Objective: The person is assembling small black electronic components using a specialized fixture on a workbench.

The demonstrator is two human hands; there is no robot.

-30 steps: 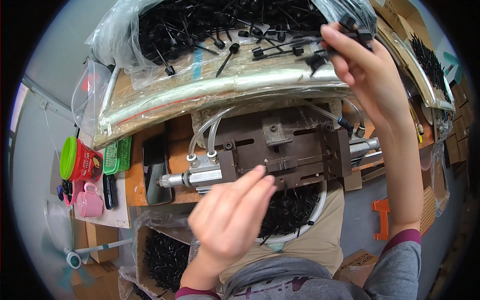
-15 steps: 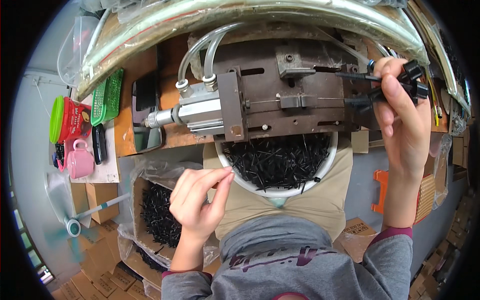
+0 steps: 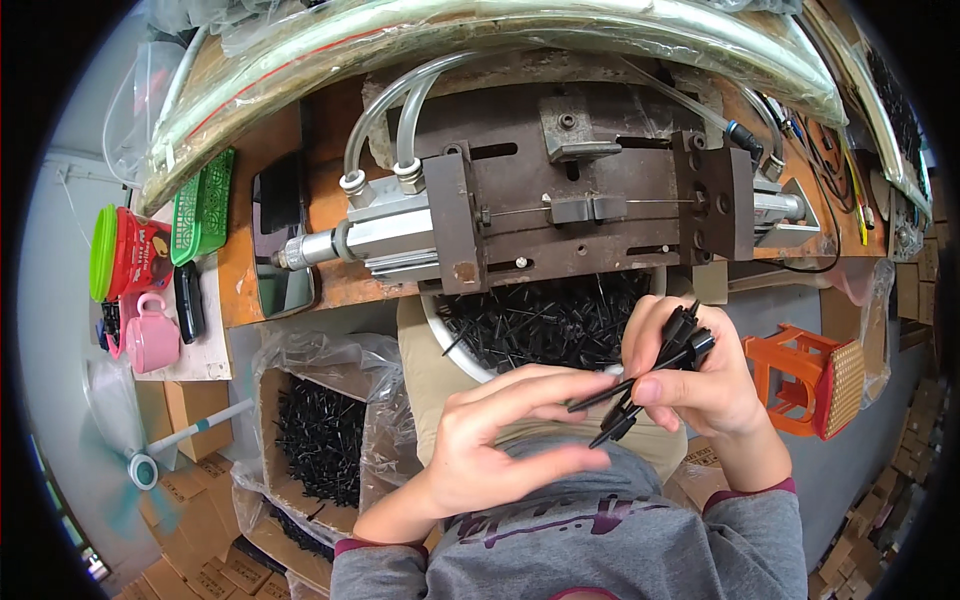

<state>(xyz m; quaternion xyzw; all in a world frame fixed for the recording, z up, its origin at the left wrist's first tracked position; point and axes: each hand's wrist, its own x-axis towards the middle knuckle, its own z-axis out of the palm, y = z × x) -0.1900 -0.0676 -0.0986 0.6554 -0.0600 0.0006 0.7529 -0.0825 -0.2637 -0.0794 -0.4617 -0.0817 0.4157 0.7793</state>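
Note:
In front of my body, my right hand (image 3: 735,395) grips a few black plastic stems with wide heads (image 3: 690,345) between thumb and fingers. Their thin ends point down and left. My left hand (image 3: 480,440) is spread around those ends, thumb apart from the fingers; whether it touches them I cannot tell. Both hands are at the near side of a white tub (image 3: 452,345) on my lap, heaped with similar black pieces (image 3: 540,320). Beyond it, a brown metal press fixture (image 3: 640,240) has a small grey block (image 3: 590,209) at its middle, with a thin rod on each side.
Air cylinders (image 3: 395,235) with clear hoses (image 3: 405,120) flank the fixture on the wooden bench. A lined carton (image 3: 320,430) of black pieces stands at lower left, beside a fan (image 3: 143,470). An orange stool (image 3: 795,380) stands right. A pink cup (image 3: 153,335) and green basket (image 3: 208,210) sit left.
My right hand has come down from the fixture's right end to my lap, still holding the black stems. My left hand has moved right toward them, its pinched fingers now spread.

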